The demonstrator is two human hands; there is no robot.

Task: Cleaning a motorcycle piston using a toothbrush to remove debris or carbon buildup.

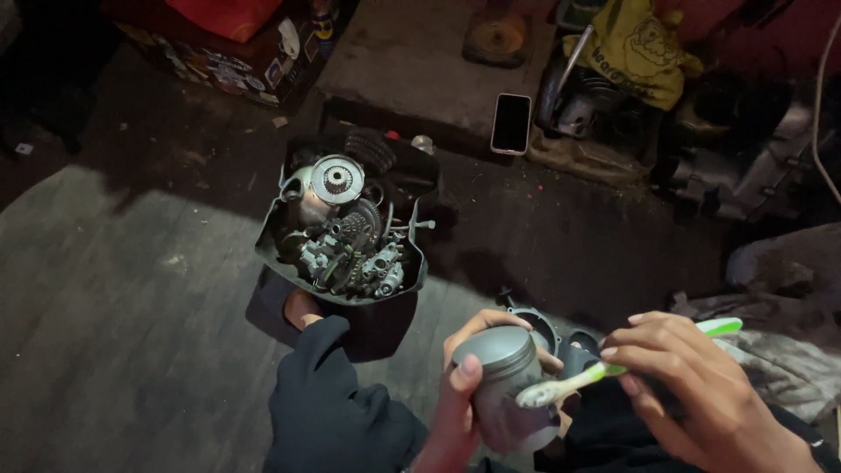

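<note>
Tray [272, 250] of parts [350, 245] before phone [511, 123]

Dark workshop; grey concrete floor [131, 333], lit patch at left.

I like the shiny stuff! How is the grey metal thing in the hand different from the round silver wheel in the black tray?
The grey metal cylinder is smooth, dull and held in the left hand, with a toothbrush at it. The round silver wheel is flat, brighter, has a toothed centre, and lies in the black tray. Both are round metal parts.
</note>
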